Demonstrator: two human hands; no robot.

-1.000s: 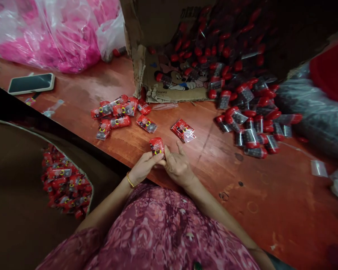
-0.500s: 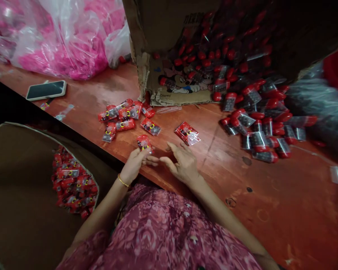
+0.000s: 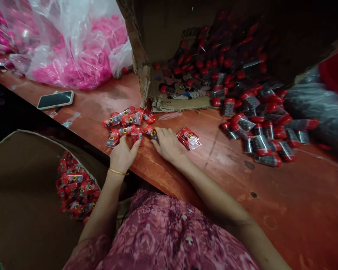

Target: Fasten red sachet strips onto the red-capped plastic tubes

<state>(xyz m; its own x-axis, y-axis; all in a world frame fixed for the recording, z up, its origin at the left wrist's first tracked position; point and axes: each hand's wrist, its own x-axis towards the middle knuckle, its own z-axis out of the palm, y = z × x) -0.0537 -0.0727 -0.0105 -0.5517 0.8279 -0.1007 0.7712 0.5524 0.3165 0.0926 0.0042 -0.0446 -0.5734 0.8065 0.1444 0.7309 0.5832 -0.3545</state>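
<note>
A cluster of small red plastic-wrapped packets (image 3: 126, 120) with printed labels lies on the table in front of me. My left hand (image 3: 121, 154) is at its near edge, thumb and index finger apart. Beside that thumb lies a packet with a barcode (image 3: 136, 135). My right hand (image 3: 168, 145) rests on the table at the cluster's right side, its fingers and thumb closed about the end of another red packet (image 3: 150, 132). The fingertips of both hands are partly hidden. Flat red printed wrappers (image 3: 189, 138) lie right of my right hand.
A tipped cardboard box (image 3: 183, 104) spills red-capped clear containers (image 3: 260, 144) onto the table (image 3: 228, 202). A phone (image 3: 55, 100) and plastic bags of pink items (image 3: 76, 71) are at the left. Below the table edge, a carton (image 3: 25, 180) holds many red packets (image 3: 76, 187).
My left hand has moved left and set its packet down at the cluster. My right hand has moved left and forward onto the single packet lying there. The view has shifted slightly.
</note>
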